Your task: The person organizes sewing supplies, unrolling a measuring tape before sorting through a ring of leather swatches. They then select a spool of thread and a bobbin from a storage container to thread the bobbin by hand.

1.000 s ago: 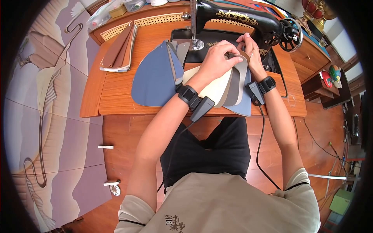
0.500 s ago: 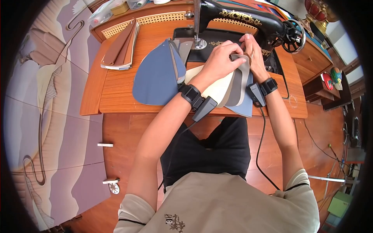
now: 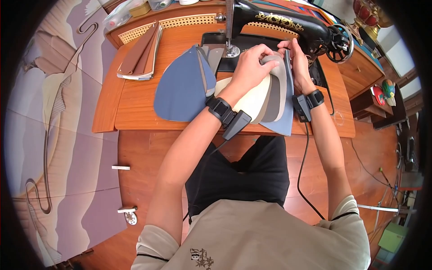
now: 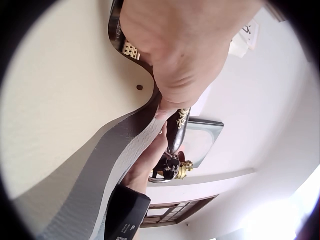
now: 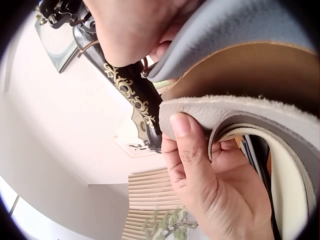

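Note:
My left hand (image 3: 254,65) pinches the top of a stack of leather pieces, its thumb pressed flat on a grey leather piece (image 5: 235,104). In that fan also lie a dark grey piece (image 4: 95,160) and a cream piece (image 4: 60,90) with a small round hole. My right hand (image 3: 299,63) holds the narrow upper end of a blue leather piece (image 5: 225,35), bent away from the rest. Between the blue and grey layers a brown surface (image 5: 250,65) shows. A small dark metal bit (image 5: 145,70) sits at the blue piece's tip, partly hidden by the fingers.
A black sewing machine (image 3: 274,18) with gold ornament stands behind the hands on a wooden table (image 3: 135,105). Left of the hands lie another blue leather piece (image 3: 177,90) and a brown leather stack (image 3: 139,56). Cables hang from both wrist cameras.
My right hand has moved a little right, away from the left, with the blue piece's upper end now drawn apart from the stack. The brown tip between the hands has gone from the head view.

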A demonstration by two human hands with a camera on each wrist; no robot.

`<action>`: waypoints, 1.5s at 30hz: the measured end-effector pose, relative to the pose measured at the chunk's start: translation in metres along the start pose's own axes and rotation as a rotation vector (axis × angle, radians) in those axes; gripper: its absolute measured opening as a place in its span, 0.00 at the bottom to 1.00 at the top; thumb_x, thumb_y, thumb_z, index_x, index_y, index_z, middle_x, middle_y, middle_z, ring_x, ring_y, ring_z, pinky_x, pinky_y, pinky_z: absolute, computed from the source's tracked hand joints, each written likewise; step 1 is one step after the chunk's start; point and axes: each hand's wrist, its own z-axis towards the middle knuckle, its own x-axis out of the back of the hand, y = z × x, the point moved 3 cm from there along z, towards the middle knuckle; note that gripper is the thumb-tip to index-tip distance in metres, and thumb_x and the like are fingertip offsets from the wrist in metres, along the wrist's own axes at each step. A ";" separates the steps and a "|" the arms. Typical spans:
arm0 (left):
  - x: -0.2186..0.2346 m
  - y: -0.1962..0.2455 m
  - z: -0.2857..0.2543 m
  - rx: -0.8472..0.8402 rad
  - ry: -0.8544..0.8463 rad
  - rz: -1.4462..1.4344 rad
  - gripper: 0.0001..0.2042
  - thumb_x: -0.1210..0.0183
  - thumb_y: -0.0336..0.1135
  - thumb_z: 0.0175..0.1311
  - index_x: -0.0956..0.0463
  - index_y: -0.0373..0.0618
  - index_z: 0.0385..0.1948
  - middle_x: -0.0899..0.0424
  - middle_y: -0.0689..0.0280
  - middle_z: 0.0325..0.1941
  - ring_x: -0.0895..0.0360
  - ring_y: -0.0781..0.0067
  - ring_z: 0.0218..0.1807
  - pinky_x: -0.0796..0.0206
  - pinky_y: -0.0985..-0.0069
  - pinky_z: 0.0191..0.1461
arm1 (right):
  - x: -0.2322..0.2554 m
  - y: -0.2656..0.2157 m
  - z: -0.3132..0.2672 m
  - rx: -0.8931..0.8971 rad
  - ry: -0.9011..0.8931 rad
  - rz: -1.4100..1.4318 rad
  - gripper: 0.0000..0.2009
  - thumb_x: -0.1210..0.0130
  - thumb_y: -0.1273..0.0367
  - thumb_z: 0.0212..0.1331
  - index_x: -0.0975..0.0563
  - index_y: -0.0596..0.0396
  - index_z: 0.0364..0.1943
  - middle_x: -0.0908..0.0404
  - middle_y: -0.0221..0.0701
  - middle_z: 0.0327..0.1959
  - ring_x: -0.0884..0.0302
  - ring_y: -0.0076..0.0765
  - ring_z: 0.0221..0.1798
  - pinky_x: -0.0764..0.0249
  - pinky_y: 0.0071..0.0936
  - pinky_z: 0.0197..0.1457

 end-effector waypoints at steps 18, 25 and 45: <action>0.002 -0.013 0.002 0.039 0.077 -0.088 0.08 0.37 0.27 0.57 0.22 0.34 0.35 0.20 0.66 0.34 0.22 0.80 0.35 0.31 0.81 0.40 | -0.008 0.001 -0.006 -0.159 -0.148 0.011 0.26 0.61 0.46 0.68 0.25 0.52 0.26 0.30 0.22 0.18 0.36 0.17 0.21 0.37 0.17 0.26; 0.000 -0.013 0.001 0.080 0.020 -0.157 0.07 0.43 0.25 0.62 0.21 0.33 0.38 0.22 0.67 0.37 0.23 0.81 0.38 0.31 0.82 0.43 | -0.005 0.001 -0.004 -0.104 -0.135 -0.048 0.27 0.63 0.46 0.69 0.26 0.51 0.22 0.31 0.21 0.17 0.37 0.18 0.21 0.40 0.17 0.26; 0.000 -0.015 0.001 0.081 -0.020 -0.212 0.08 0.46 0.29 0.66 0.22 0.35 0.40 0.18 0.69 0.34 0.24 0.85 0.37 0.32 0.84 0.42 | 0.000 0.007 0.003 -0.055 -0.145 -0.027 0.26 0.62 0.48 0.69 0.34 0.48 0.16 0.39 0.17 0.15 0.46 0.16 0.20 0.48 0.17 0.23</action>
